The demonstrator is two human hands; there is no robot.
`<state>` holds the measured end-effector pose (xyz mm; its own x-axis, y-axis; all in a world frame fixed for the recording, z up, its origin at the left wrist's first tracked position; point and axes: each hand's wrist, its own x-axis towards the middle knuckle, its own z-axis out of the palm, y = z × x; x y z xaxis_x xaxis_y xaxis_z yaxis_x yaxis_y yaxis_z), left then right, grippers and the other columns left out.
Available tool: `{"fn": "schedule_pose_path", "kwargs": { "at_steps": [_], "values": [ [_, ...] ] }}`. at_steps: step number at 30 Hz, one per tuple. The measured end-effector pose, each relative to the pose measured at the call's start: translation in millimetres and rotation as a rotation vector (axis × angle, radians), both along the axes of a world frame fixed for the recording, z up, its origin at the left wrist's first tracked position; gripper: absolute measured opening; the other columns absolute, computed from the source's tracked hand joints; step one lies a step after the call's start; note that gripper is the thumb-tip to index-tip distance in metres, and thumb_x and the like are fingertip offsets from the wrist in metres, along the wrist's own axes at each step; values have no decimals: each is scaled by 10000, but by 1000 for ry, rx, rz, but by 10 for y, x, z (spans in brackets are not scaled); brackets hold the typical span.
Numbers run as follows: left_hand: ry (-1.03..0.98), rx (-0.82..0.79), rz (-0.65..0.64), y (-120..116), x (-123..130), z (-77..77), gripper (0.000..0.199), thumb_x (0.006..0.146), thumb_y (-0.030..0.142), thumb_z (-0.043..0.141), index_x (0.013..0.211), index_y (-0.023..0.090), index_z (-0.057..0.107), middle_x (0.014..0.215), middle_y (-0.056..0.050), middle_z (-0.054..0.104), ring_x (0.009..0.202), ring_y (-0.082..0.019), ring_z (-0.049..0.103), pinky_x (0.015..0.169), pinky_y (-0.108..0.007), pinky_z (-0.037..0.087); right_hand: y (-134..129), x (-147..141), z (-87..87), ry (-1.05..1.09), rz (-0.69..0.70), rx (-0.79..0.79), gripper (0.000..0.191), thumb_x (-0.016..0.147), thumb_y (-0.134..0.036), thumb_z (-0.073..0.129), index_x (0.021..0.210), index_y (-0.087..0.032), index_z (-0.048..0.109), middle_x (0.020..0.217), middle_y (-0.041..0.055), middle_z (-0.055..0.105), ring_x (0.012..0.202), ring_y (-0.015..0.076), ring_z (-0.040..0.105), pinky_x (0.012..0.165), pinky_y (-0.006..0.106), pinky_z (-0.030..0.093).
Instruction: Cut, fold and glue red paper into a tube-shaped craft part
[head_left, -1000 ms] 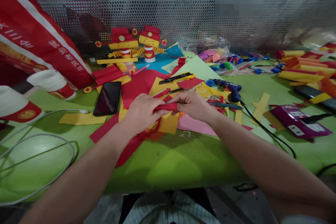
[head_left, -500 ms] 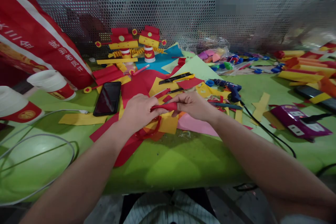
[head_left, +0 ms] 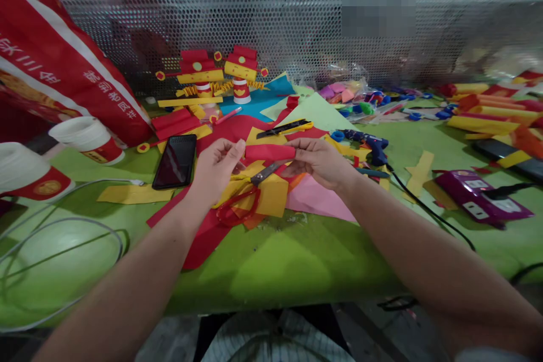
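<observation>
A small piece of red paper (head_left: 270, 152), curled along its length, is stretched level between my hands. My left hand (head_left: 221, 167) is closed at its left end, thumb up and fingertips partly hidden behind it. The right end is pinched by my right hand (head_left: 319, 161). Just below the paper lie scissors (head_left: 240, 207) with red handles, on yellow and orange paper scraps (head_left: 272, 198). A yellow-and-black utility knife (head_left: 285, 128) rests behind the paper. Large red paper (head_left: 207, 240) spreads beneath my left wrist.
Left of my hands are a phone (head_left: 174, 162), paper cups (head_left: 87, 138) and a white cable (head_left: 114, 180). Two paper figures (head_left: 241, 90) stand at the back. To the right lie a glue gun (head_left: 373, 144) with its black cord and a purple power strip (head_left: 481, 195).
My hands have moved apart and the red paper now shows broader and flatter between them. The scissors' blades below have come into view.
</observation>
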<state>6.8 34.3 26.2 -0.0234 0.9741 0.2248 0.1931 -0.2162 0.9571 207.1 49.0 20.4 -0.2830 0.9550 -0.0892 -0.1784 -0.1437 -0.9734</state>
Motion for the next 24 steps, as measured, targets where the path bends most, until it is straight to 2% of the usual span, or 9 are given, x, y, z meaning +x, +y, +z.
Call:
{"fn": "schedule_pose_path", "kwargs": {
  "at_steps": [4,8,12,15,16,20,24],
  "values": [
    [-39,-41,-72,-16,22,-20,315,642,485,688,684,183,608,545,36,569,511,-107,560,529,-221,449,-13,-23,12,7,14,-13,52,712,-176,668,753,-152,648,644,33,708,466,113,640,513,217,552],
    [-11,-87,-112,-19,30,-40,277,641,434,700,634,163,642,553,16,608,529,-108,563,557,-226,464,-23,-34,23,2,51,-23,78,713,-147,634,790,-150,648,656,33,705,476,118,642,509,223,543],
    [-138,-133,-124,-9,35,-29,219,643,367,708,603,161,644,515,16,608,495,-94,559,525,-206,463,-18,-7,44,16,4,-25,126,710,-126,565,813,-153,632,629,17,683,480,136,647,513,252,544],
    [-241,-144,-95,5,36,-25,192,619,336,729,600,165,643,505,24,601,479,-92,564,507,-204,473,-16,14,53,35,-120,50,78,720,-229,591,771,-170,599,642,-4,669,459,117,628,496,247,531],
    [-257,-145,-83,10,37,-26,189,614,330,733,595,166,641,505,25,599,477,-93,566,501,-204,475,-18,12,53,35,-143,85,124,715,-289,618,747,-174,585,648,-8,665,452,108,619,487,241,523],
    [-259,-147,-68,14,39,-36,184,615,325,732,588,167,643,501,23,596,475,-92,565,501,-204,474,-44,-45,33,2,-137,151,371,555,-476,751,675,-178,565,570,-52,597,432,85,588,464,211,488],
    [-197,-158,-81,3,44,-39,214,622,360,729,592,161,655,504,12,607,488,-97,565,531,-215,472,-56,-103,-6,-1,-143,106,437,444,-493,799,678,-175,610,526,-62,577,438,81,581,464,203,470]
  ]
}}
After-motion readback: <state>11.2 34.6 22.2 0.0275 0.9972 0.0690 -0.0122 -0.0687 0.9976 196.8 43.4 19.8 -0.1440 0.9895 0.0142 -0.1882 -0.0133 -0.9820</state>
